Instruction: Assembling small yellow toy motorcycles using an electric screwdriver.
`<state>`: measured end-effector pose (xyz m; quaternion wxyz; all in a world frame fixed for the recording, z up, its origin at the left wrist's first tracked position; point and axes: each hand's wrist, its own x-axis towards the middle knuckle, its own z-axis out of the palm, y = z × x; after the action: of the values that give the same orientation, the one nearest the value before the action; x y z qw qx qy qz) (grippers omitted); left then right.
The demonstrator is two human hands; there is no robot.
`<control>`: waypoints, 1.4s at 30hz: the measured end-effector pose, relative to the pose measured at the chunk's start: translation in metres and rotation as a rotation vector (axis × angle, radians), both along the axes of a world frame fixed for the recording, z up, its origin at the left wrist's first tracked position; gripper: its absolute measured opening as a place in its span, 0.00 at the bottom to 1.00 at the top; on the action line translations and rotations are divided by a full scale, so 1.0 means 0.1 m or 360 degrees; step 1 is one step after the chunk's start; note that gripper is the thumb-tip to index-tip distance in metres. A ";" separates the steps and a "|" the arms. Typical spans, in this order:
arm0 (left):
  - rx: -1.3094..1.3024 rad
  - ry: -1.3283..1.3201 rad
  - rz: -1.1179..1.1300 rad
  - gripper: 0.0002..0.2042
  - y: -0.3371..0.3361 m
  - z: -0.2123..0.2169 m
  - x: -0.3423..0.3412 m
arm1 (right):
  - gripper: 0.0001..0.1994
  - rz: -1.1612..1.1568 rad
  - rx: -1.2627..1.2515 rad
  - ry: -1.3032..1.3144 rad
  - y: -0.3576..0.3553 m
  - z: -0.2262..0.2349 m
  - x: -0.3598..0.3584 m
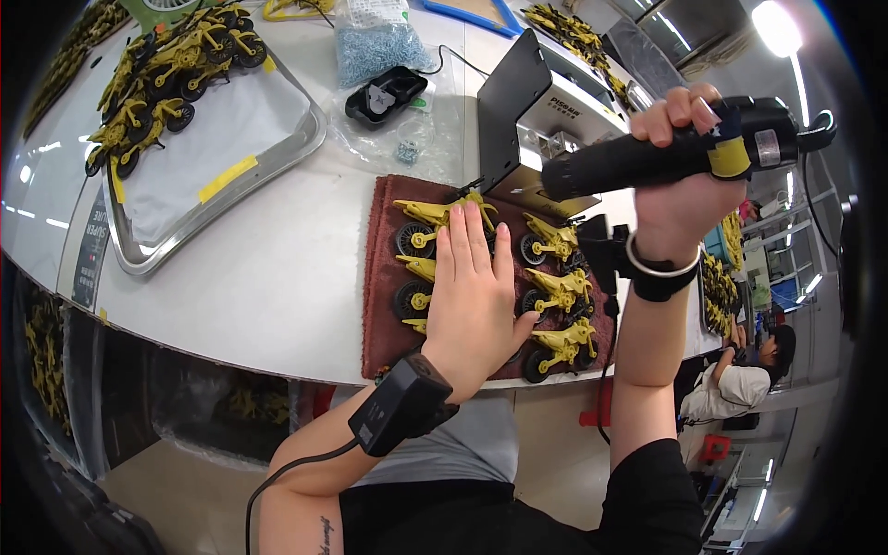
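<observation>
My left hand (476,305) lies flat with its fingers stretched forward over yellow-and-black toy motorcycles, partly hiding them. These stand in two columns on a brown cloth (377,314); the right column (560,290) shows beside my thumb. Raised at the right, my right hand (689,205) is wrapped round a black electric screwdriver (629,166) with a yellow tape patch. The screwdriver lies nearly level, its front end pointing left, before a black-and-silver screw feeder box (507,116). Its bit cannot be made out.
A metal tray (208,229) at the left holds piled toy motorcycles (180,69). Behind the cloth are a bag of small bluish pieces (377,54) and a black dish (387,96). The screwdriver's cable (814,199) hangs at the right. Another person (735,384) sits far right.
</observation>
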<state>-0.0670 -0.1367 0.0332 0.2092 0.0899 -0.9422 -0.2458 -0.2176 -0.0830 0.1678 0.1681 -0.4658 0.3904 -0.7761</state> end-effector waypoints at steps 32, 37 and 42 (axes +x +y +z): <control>-0.0063 -0.0078 -0.0100 0.39 -0.02 -0.02 0.01 | 0.11 -0.0041 0.0122 0.0235 -0.82 -0.50 0.50; -0.0041 0.0019 0.0038 0.40 -0.02 -0.04 0.02 | 0.10 0.0113 -0.0269 0.0384 -0.32 0.05 0.33; 0.0020 0.0035 0.0029 0.41 -0.01 -0.03 0.00 | 0.11 -0.0064 -0.0166 0.0353 0.12 0.31 -0.02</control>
<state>-0.0666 -0.1377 0.0297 0.2212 0.0971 -0.9374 -0.2507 -0.2198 -0.0707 0.1985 0.0838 -0.5488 0.3748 -0.7425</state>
